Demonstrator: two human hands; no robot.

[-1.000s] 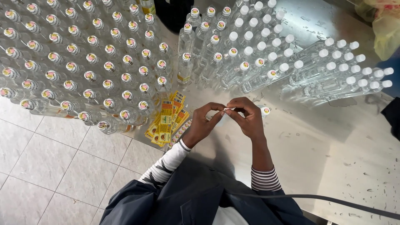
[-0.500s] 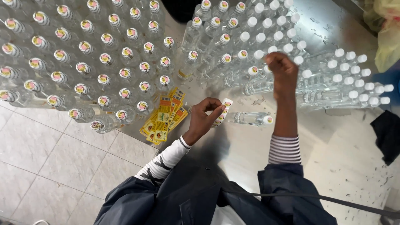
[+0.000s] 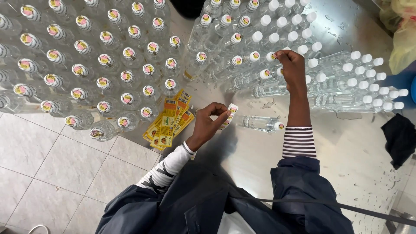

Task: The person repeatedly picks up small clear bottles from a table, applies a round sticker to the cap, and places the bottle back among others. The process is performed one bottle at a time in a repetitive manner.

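Left hand (image 3: 207,125) pinches a small sticker strip (image 3: 229,115) above the steel worktop (image 3: 346,164), held ready. Right hand (image 3: 291,69) closes fingertips on a bottle cap (image 3: 272,56), pressing a cap sticker. Labelled bottles stand left, plain caps right; yellow sticker sheets (image 3: 170,125) lie near.

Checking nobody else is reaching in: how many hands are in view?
2. The left hand is mid-table, pinching a sticker strip; the right hand is further up, fingertips on a bottle cap. Others may be out of frame.
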